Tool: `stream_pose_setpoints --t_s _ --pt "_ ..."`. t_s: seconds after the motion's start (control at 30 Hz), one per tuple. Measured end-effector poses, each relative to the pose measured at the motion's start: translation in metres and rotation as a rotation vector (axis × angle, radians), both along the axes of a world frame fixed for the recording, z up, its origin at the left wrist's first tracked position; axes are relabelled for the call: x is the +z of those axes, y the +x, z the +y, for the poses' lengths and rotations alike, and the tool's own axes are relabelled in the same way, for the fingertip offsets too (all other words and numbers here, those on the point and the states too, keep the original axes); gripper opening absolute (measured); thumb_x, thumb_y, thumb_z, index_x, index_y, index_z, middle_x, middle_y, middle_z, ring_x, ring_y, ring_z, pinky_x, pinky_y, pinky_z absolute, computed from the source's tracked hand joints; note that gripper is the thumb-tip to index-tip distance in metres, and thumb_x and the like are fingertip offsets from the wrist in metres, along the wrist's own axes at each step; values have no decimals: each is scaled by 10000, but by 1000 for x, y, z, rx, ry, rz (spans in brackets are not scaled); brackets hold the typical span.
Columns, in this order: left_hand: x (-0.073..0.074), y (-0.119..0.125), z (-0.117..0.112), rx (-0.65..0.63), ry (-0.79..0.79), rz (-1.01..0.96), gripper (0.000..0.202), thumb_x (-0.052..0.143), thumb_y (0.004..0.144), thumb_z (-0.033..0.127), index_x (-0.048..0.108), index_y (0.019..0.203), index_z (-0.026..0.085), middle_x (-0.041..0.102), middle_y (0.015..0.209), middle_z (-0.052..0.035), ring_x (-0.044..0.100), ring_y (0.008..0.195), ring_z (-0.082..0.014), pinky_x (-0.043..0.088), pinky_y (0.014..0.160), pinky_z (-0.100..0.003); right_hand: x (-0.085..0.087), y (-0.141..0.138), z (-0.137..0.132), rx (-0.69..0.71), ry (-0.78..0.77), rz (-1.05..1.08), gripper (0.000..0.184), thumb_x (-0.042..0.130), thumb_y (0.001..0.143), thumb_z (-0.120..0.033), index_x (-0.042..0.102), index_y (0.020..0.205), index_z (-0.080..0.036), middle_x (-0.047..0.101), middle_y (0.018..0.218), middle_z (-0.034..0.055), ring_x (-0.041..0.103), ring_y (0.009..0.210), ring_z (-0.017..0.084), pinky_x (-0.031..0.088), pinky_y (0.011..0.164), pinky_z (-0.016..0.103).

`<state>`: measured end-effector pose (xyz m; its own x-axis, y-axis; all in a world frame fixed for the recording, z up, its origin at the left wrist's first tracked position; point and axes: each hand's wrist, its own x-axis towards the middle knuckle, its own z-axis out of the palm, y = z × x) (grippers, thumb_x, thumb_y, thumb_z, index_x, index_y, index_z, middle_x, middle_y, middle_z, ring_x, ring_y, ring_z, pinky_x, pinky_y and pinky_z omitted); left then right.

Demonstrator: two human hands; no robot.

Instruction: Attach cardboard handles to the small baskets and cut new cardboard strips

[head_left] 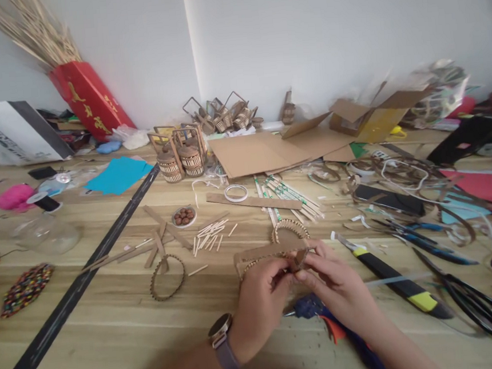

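Both hands meet at the front middle of the table around a brown cardboard strip [256, 253]. My left hand [264, 295], with a watch on its wrist, pinches the strip. The fingers of my right hand [333, 271] are closed on the strip's folded right end. My fingers cover part of it. Just behind stands a round stick-edged ring [290, 226]. Below my hands lies a dark blue glue gun [310, 306] with an orange trigger, partly hidden by my right arm. A thin brown hoop [167, 277] lies to the left.
Short wooden sticks [209, 233], a bowl of brown beads [184, 216] and cardboard strips [160, 238] lie ahead. A utility knife [398, 277], scissors [471, 297] and pliers [432, 243] are at right. Small lidded baskets [192, 157] and cardboard sheets [260, 151] stand behind.
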<state>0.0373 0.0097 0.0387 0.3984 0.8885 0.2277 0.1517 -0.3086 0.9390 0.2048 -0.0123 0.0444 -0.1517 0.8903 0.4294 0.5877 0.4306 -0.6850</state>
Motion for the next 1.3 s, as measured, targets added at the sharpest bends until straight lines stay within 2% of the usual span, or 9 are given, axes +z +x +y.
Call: stream_pose_setpoints --t_s 0.07,0.13,0.27,0.43,0.67,0.93,1.1,1.3 --pt "-1 0 0 -6 30 6 175 606 870 77 723 935 191 740 916 -12 654 838 -152 460 771 -208 -5 3 -2 -26 -39 34 260 559 910 -317 683 1131 -262 683 1104 90 643 1044 217 546 843 330" --pt "-3 0 -1 2 58 23 164 597 877 86 711 933 191 734 912 -12 652 847 -154 457 782 -214 -8 5 -4 -42 -71 68 276 548 913 -307 678 1151 -256 690 1090 89 653 1025 204 547 842 316" --pt "-7 2 -1 57 76 79 137 604 887 138 699 973 184 736 959 -39 658 887 -182 467 821 -250 -9 10 -5 -71 -71 90 199 556 906 -311 720 997 -243 716 996 80 676 937 196 555 810 306" --pt "-6 1 -3 70 75 106 162 601 890 145 713 993 200 740 978 -36 664 909 -191 469 826 -259 2 12 1 -6 -19 85 188 594 884 -301 721 1009 -241 715 910 62 672 753 166 558 689 274" --pt "-1 1 -5 95 58 135 158 614 897 165 739 979 218 746 925 -16 666 855 -179 471 778 -243 6 8 8 84 37 45 123 607 880 -258 727 892 -233 698 765 27 665 711 161 539 638 244" --pt "3 2 -6 97 14 104 190 627 886 154 748 1015 225 755 975 -19 672 879 -177 471 788 -234 3 7 8 61 71 15 157 579 898 -299 716 884 -225 714 748 30 680 680 162 543 617 238" --pt "4 3 -6 109 11 127 140 623 899 210 742 973 204 749 920 -30 668 848 -185 479 773 -248 1 7 8 49 10 42 187 577 897 -345 725 873 -233 729 761 36 687 689 169 550 630 253" --pt "1 2 -7 103 0 138 141 607 893 186 693 1003 200 738 970 -33 669 894 -185 489 815 -256 -2 21 7 -27 -163 149 285 573 879 -441 712 971 -209 738 735 36 689 614 167 548 573 259"
